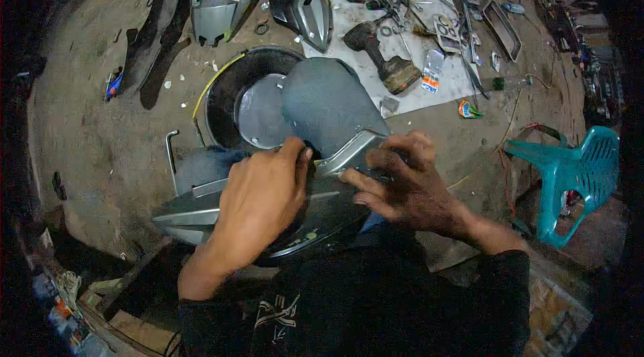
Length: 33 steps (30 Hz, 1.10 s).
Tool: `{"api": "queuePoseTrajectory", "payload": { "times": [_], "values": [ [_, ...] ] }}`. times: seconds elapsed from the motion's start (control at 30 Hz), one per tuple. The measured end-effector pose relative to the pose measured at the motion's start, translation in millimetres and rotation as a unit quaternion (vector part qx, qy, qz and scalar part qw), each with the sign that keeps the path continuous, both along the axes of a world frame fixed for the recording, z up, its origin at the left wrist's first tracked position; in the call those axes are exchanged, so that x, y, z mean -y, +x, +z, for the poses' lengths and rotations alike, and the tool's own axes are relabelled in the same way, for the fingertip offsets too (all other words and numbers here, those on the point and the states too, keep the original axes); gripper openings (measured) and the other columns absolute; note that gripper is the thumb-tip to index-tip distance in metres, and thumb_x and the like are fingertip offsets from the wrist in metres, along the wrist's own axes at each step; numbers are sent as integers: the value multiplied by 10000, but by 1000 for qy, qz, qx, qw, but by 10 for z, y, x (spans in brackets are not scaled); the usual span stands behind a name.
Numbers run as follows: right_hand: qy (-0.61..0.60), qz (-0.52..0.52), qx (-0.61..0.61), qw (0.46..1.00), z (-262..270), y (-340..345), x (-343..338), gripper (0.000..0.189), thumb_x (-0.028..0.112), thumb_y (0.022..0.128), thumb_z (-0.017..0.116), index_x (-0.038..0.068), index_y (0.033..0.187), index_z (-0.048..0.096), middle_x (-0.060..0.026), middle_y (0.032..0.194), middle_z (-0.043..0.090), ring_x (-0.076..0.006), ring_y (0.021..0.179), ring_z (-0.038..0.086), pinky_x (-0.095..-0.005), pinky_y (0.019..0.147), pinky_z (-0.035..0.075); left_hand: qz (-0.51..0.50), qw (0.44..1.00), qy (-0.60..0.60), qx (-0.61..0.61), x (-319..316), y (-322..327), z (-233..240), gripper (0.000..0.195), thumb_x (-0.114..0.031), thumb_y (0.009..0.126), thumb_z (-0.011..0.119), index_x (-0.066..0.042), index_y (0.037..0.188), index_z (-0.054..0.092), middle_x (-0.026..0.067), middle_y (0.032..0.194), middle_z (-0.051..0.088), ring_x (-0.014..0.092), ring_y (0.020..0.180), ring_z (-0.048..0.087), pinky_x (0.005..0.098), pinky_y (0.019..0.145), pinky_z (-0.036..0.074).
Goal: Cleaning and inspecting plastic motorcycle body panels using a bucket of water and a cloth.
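A dark grey and silver plastic motorcycle fairing panel [188, 218] lies across my lap, its pointed end to the left. My left hand [259, 201] is on the panel's middle, with thumb and index finger pinched together at its upper edge; whatever lies between the fingertips is hidden. My right hand [402, 183] grips the raised right part of the panel beside a silver strip, fingers curled round the edge. Just beyond the hands, my knee in grey trousers [332, 100] stands in front of a round black basin [221, 100] with a pale inside bottom.
A cordless drill [380, 55] and scattered hand tools rest on a white sheet [362, 90] ahead. More fairing panels [214, 17] lie at the upper left. A teal plastic chair [558, 176] is at the right. A bent metal rod [170, 160] lies left of the basin.
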State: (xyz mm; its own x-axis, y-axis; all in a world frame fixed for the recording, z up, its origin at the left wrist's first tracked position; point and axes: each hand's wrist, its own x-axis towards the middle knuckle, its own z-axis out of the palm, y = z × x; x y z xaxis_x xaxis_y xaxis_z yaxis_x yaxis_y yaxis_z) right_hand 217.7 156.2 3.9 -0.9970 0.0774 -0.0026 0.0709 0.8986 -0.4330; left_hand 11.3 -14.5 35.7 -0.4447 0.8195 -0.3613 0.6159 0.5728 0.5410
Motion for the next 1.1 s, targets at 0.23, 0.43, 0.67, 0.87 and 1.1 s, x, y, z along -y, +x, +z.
{"api": "queuePoseTrajectory", "payload": {
  "times": [0.23,0.43,0.67,0.87,1.1],
  "values": [
    [67,44,-61,995,57,-34,5,454,441,882,798,333,1321,756,-49,1311,486,-311,1288,433,-538,1052,335,-14,999,26,-14,19,-3,-16,236,-246,1078,574,-25,1018,635,281,829,705,513,797,685,608,713,524],
    [86,52,-72,992,60,-54,24,459,473,900,777,335,1337,746,-44,1347,529,-317,1314,462,-566,1100,353,-26,999,39,-23,21,-6,-54,239,-234,1080,565,-16,1008,632,273,790,706,501,739,693,596,682,539],
    [108,73,-36,991,122,-29,49,459,449,909,775,328,1350,736,-60,1326,505,-320,1338,429,-574,1151,313,-24,998,43,-32,40,4,-57,241,-235,1083,560,-19,1005,632,268,776,703,496,723,692,595,675,541],
    [131,50,-83,987,109,-6,25,443,487,929,748,310,1335,731,-6,1418,580,-298,1405,477,-622,1203,309,-30,997,57,-39,45,11,-65,236,-230,1079,565,-18,1002,634,267,784,705,494,721,692,591,662,539],
    [90,72,-60,992,75,16,-29,447,452,901,793,298,1318,740,-11,1408,593,-295,1432,479,-649,1201,330,-18,998,44,-36,28,7,-21,244,-236,1076,573,-16,997,644,271,800,711,490,729,698,586,676,545]
  ]
}}
